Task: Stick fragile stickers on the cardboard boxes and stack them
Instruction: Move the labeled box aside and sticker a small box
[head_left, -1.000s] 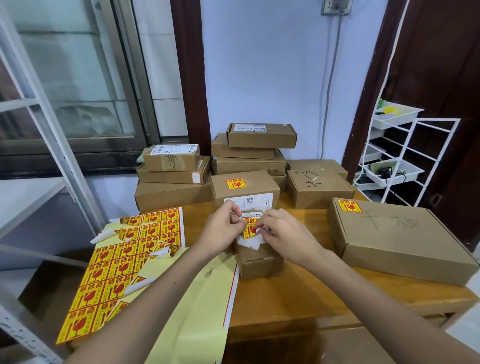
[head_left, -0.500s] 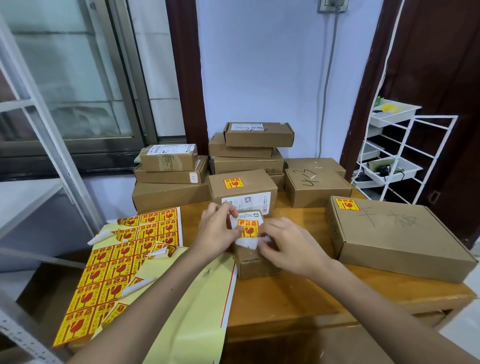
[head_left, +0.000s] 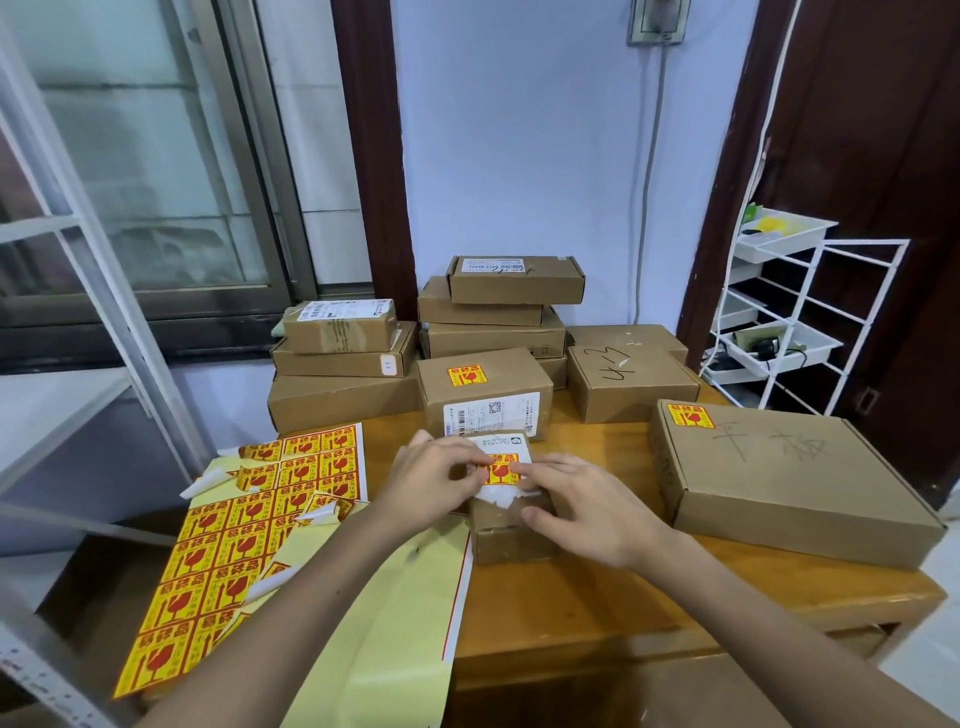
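Observation:
A small cardboard box (head_left: 506, 540) stands on the wooden table (head_left: 597, 608) in front of me. A yellow and red fragile sticker (head_left: 500, 469) lies on its white-labelled top. My left hand (head_left: 434, 480) pinches the sticker's left edge with its fingertips. From the right, my right hand (head_left: 579, 506) rests over the box, with its index finger on the sticker's right edge and its thumb on the box's front rim. A sheet of fragile stickers (head_left: 244, 530) lies to the left, some peeled and curled.
Behind the small box stands a stickered medium box (head_left: 498, 387). A large flat stickered box (head_left: 789, 483) lies at the right. Unstickered boxes are stacked at the back (head_left: 343, 364) (head_left: 514, 283) (head_left: 628, 384). Yellow backing paper (head_left: 395, 639) hangs off the table's front. A white wire rack (head_left: 784, 317) stands right.
The sticker, held upright between both hands a second ago, now lies flat on the small box's top. Both hands have come down onto the box.

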